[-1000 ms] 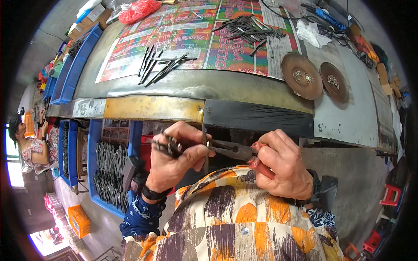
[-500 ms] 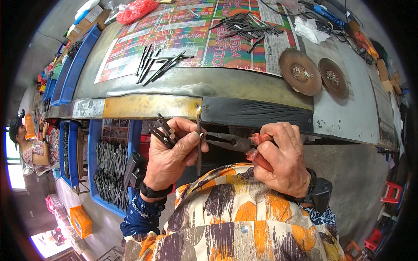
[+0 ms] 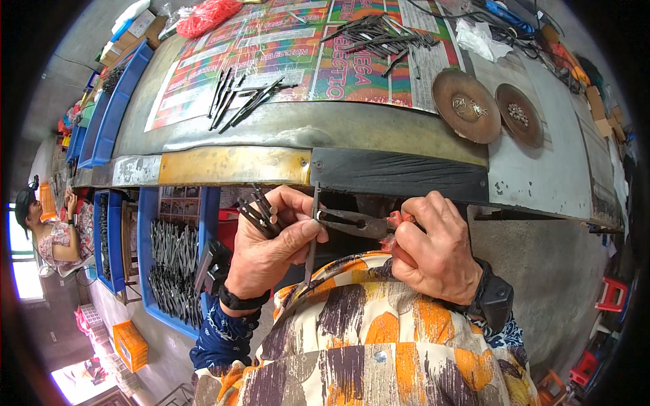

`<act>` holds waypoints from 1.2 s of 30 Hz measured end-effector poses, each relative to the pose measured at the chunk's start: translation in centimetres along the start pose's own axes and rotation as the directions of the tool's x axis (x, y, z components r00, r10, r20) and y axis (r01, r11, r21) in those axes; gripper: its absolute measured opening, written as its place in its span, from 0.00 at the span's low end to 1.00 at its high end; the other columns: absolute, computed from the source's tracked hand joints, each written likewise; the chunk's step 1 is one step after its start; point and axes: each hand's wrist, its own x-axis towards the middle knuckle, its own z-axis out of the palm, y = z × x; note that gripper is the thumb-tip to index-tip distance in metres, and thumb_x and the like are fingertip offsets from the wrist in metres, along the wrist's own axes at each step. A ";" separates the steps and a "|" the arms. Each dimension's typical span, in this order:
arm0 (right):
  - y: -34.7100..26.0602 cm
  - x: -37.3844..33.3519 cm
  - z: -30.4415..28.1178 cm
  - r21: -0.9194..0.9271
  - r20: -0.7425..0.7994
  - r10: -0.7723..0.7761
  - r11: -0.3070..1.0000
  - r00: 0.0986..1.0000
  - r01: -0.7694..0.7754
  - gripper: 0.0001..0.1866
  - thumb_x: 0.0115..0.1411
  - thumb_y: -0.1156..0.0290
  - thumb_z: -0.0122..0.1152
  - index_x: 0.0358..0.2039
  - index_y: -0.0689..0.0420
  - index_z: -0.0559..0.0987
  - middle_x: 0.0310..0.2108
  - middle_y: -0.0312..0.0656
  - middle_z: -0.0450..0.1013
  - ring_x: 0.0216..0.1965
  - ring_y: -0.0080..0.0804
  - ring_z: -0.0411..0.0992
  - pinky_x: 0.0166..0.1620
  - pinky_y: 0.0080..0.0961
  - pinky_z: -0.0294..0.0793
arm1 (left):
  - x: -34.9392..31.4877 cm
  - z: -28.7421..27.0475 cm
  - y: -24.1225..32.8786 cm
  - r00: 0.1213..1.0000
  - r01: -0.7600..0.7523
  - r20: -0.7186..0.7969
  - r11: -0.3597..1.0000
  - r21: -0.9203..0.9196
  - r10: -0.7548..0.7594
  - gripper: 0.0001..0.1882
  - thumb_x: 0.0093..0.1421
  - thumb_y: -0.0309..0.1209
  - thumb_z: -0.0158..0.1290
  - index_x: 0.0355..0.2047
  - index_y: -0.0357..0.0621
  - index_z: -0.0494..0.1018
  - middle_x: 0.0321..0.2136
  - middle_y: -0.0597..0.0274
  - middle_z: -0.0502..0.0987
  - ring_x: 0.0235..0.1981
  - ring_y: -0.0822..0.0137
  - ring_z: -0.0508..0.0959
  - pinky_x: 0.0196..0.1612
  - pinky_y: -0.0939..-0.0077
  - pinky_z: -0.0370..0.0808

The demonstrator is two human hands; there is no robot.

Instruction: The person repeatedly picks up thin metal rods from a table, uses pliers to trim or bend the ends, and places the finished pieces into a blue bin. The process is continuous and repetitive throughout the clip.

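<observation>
My left hand (image 3: 267, 247) is closed, with a bunch of slim black rods (image 3: 257, 215) sticking out between its fingers. Between that hand's thumb and forefinger, a single narrow dark metal strip (image 3: 311, 260) is pinched roughly upright. My right hand (image 3: 437, 250) grips a pair of pliers (image 3: 365, 227) by its red handles. The plier tips reach the strip beside my left thumb, where a small shiny bit shows. Whether the jaws clamp it, I cannot tell.
Loose black rods (image 3: 247, 101) and a bigger pile (image 3: 382, 37) lie on the printed sheet. Two brown dishes (image 3: 467, 125) hold small metal parts. Left of me stands a blue crate (image 3: 145, 271) of black pieces. Another person (image 3: 57, 230) sits at far left.
The strip in my left hand has shifted slightly right and leans a little more. My right hand and the pliers have moved slightly left against it.
</observation>
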 end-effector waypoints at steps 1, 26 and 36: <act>0.1 -0.1 0.2 0.070 0.009 0.010 0.997 1.000 -0.010 0.13 0.44 0.73 0.66 0.31 0.60 0.75 0.35 0.46 0.68 0.34 0.40 0.67 0.35 0.37 0.68 | -0.1 0.1 -0.1 1.000 -0.012 -0.007 1.000 -0.003 0.012 0.09 0.63 0.23 0.60 0.42 0.36 0.74 0.28 0.57 0.81 0.19 0.81 0.71 0.21 0.87 0.67; 0.9 1.1 -1.2 0.390 -0.012 0.094 0.917 0.995 -0.082 0.13 0.40 0.78 0.69 0.28 0.63 0.77 0.33 0.48 0.72 0.33 0.43 0.73 0.36 0.36 0.75 | 7.6 -4.7 5.3 0.877 -0.286 0.105 0.334 0.898 0.469 0.04 0.67 0.25 0.53 0.36 0.36 0.72 0.19 0.59 0.70 0.20 0.69 0.71 0.25 0.75 0.68; 1.6 1.8 -1.5 0.379 -0.005 0.119 0.919 0.993 -0.108 0.11 0.43 0.75 0.72 0.25 0.62 0.77 0.30 0.45 0.73 0.31 0.38 0.74 0.34 0.34 0.76 | 13.8 -7.8 4.8 0.813 -0.179 0.186 -0.067 0.982 0.552 0.13 0.53 0.22 0.61 0.39 0.40 0.74 0.32 0.49 0.77 0.34 0.46 0.79 0.36 0.58 0.75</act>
